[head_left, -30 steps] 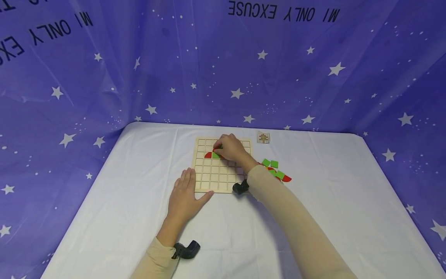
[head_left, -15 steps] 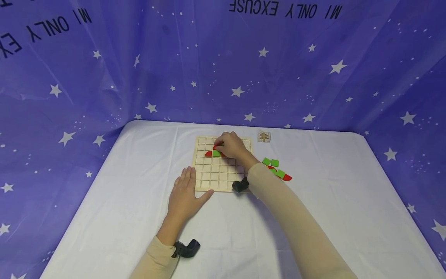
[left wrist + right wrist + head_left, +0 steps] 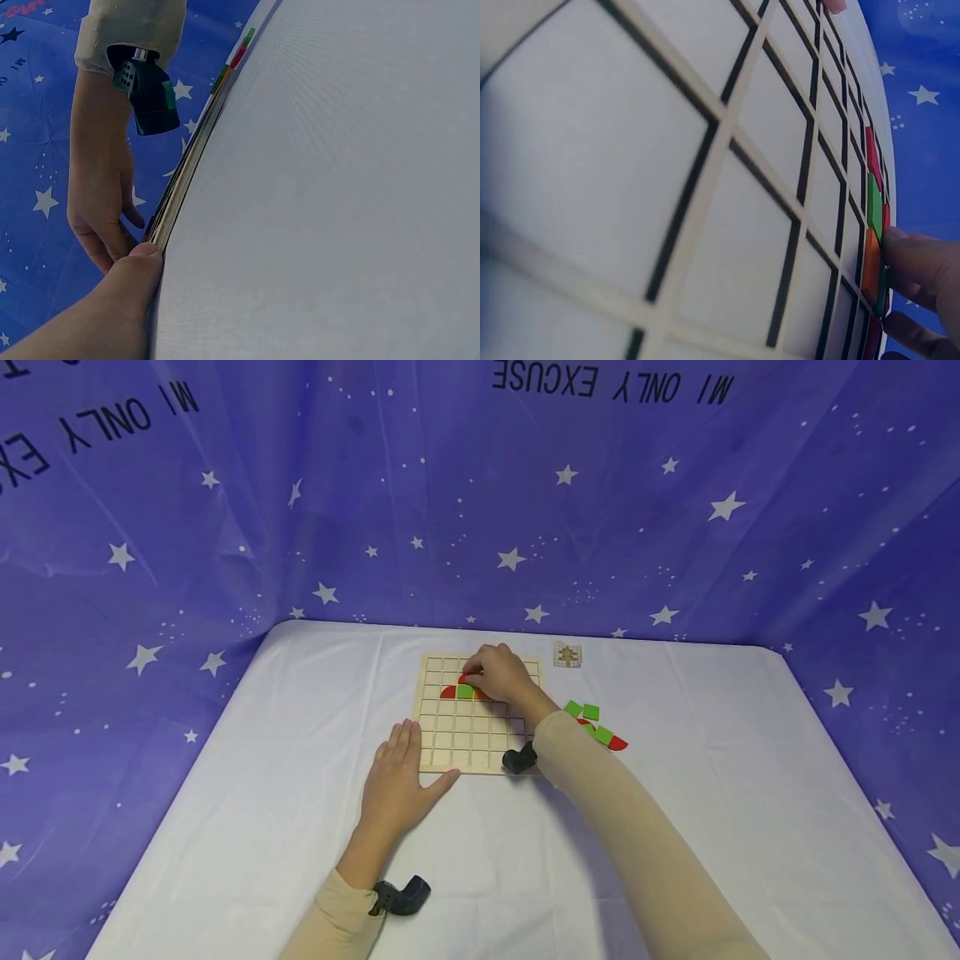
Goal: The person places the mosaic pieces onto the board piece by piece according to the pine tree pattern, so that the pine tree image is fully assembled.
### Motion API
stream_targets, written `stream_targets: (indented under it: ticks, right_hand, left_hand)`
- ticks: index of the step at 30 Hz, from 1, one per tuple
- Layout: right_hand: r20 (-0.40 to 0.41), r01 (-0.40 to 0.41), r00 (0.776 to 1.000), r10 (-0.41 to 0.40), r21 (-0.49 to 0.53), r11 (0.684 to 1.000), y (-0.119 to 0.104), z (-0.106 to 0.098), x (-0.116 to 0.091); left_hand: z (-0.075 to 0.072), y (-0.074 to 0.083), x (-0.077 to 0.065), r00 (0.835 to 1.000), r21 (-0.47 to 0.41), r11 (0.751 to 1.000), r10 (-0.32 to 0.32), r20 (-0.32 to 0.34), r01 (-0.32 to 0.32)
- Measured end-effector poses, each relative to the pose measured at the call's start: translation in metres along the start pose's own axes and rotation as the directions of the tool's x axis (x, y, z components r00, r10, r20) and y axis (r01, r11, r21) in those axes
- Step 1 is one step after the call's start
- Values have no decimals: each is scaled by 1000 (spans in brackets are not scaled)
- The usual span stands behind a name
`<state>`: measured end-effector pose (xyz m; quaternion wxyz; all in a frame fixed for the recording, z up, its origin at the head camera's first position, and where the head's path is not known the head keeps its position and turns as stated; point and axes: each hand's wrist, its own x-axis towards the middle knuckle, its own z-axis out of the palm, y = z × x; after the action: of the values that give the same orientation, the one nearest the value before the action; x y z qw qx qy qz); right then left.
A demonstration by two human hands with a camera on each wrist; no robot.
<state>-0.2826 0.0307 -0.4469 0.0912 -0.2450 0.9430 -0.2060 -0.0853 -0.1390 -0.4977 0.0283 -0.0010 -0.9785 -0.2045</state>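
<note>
On board [image 3: 462,739] against left hand [image 3: 393,783] | released | red tile [image 3: 462,678] at right hand [image 3: 498,676] | grip unclear

In the head view, the beige-sleeved left forearm [image 3: 339,917] enters from seven o'clock; the left hand [image 3: 394,778] lies back-up, fingers straight toward between twelve and one o'clock, left thumb [image 3: 442,785] spread toward two; the beige-sleeved right forearm [image 3: 630,831] reaches toward eleven; the right hand [image 3: 501,675] curls, pinching, fingertips toward nine.

Head view looks forward, down onto the board [image 3: 462,739] that closer wrist views seemingly skim.
</note>
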Motion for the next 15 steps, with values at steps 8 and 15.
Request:
stream_targets:
  ticks: [8,15]
  right_hand:
    - [-17,36,999,-36,-35,999,0,2,1]
    - [-48,50,997,-54,-72,996,1,4,4]
  left_hand:
    - [0,-1,0,1000,-2,1000,4,-9,-4]
    - [1,-1,0,1000,-3,1000,6,-8,-6]
